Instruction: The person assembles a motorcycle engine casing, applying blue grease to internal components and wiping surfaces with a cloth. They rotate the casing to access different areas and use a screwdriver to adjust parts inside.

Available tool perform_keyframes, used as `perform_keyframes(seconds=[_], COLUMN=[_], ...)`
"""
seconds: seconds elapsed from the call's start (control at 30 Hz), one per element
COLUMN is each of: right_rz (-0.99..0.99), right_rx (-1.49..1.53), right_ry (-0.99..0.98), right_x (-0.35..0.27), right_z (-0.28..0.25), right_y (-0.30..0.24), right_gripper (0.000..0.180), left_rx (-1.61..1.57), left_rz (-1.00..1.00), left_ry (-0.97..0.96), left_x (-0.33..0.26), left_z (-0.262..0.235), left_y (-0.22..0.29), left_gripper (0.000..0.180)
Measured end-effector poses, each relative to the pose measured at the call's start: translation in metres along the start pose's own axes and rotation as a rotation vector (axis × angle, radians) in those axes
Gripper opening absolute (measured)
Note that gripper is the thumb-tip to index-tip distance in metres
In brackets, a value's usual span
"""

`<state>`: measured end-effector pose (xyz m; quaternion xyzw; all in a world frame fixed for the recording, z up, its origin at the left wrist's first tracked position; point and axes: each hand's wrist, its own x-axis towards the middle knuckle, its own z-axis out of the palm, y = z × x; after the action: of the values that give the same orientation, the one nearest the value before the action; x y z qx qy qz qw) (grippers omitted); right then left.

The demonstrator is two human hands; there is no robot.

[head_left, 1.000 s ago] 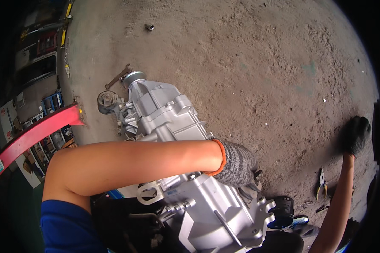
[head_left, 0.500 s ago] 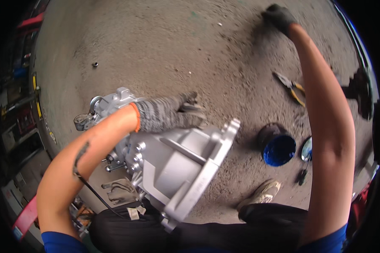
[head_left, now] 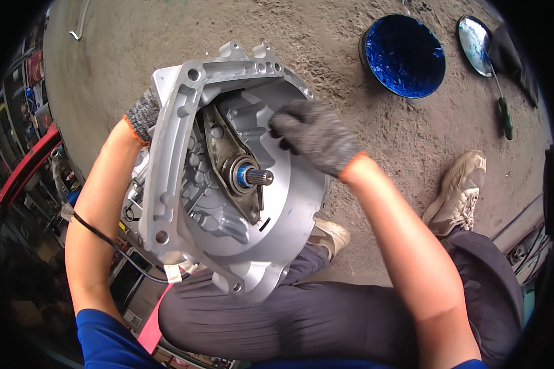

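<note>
A silver gearbox [head_left: 295, 209] stands tilted up over my legs, its bell housing facing me. Inside are a metal release fork [head_left: 226, 142], a round release bearing [head_left: 235, 175] and a splined input shaft [head_left: 261, 178] with blue grease at its base. My left hand [head_left: 145, 115], in a grey glove with an orange cuff, holds the gearbox from behind its left flange; its fingers are hidden. Over the right part of the opening hovers my gloved right hand [head_left: 317, 136], slightly blurred, fingers curled in. Whatever they may hold is out of sight.
A tub [head_left: 364, 58] of blue grease sits on the dirty floor at the far right. Beside it lie an oval shiny dish [head_left: 474, 46] and a green-handled screwdriver [head_left: 505, 120]. A black cable [head_left: 92, 230] crosses my left forearm. Shelving with parts lines the left side.
The gearbox has been tipped up so its bell housing faces me. My left hand has moved behind it. My right hand has come back from the far floor to the opening.
</note>
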<state>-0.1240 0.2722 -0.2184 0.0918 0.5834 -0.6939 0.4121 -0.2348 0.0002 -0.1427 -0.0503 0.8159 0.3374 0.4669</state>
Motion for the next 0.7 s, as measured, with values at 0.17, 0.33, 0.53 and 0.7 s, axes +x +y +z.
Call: perform_keyframes(seconds=[0.17, 0.33, 0.53, 0.7], right_rz=[-0.182, -0.132, -0.105, -0.292], right_rx=[-0.397, -0.599, -0.634, -0.66], right_ry=[0.382, 0.33, 0.354, 0.443], right_x=[0.058, 0.06, 0.061, 0.068], right_z=[0.066, 0.076, 0.08, 0.078], right_y=[0.004, -0.005, -0.013, -0.009], right_gripper=[0.041, 0.039, 0.035, 0.035], left_rx=[-0.251, -0.337, -0.102, -0.138], left_rz=[0.052, -0.171, 0.147, 0.029], left_ry=[-0.047, -0.06, -0.064, -0.055], left_x=[0.004, -0.015, -0.011, -0.013], left_z=[-0.005, -0.003, -0.005, 0.0], left_y=[-0.016, 0.006, -0.008, 0.003], left_gripper=[0.039, 0.049, 0.038, 0.041])
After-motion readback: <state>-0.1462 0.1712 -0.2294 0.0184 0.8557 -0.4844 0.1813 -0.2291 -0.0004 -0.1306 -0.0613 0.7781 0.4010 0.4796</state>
